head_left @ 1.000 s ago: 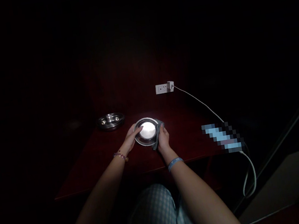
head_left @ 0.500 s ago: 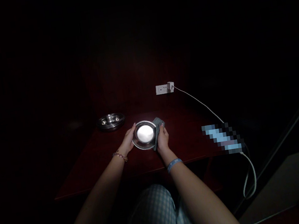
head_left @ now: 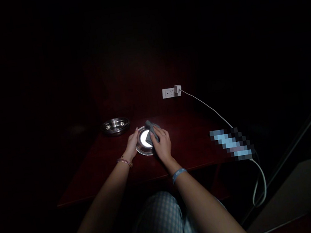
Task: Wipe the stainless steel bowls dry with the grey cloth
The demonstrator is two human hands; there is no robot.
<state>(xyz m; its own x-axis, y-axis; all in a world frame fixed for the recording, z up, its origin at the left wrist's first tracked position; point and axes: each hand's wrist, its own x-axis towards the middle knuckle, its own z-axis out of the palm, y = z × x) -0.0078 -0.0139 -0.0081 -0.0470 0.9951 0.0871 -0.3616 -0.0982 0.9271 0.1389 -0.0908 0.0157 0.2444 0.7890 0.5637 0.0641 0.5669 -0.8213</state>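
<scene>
A small shiny steel plate (head_left: 143,141) lies at the middle of a dark red table (head_left: 99,167). My left hand (head_left: 133,144) grips the plate's left rim with curled fingers. My right hand (head_left: 162,144) is closed on a grey cloth (head_left: 151,128) and presses it onto the right part of the plate, covering much of it. A ring shows on that hand, and a blue band on its wrist.
A stack of steel bowls (head_left: 115,126) sits at the table's back left. A white wall socket with a charger (head_left: 171,91) is behind, its white cable (head_left: 213,111) running right and down past a blurred light blue object (head_left: 231,145). Surroundings are dark.
My right hand has moved from the plate's right rim leftward onto its face, carrying the cloth over it. The plate has settled lower and flatter. My left hand stays on the left rim.
</scene>
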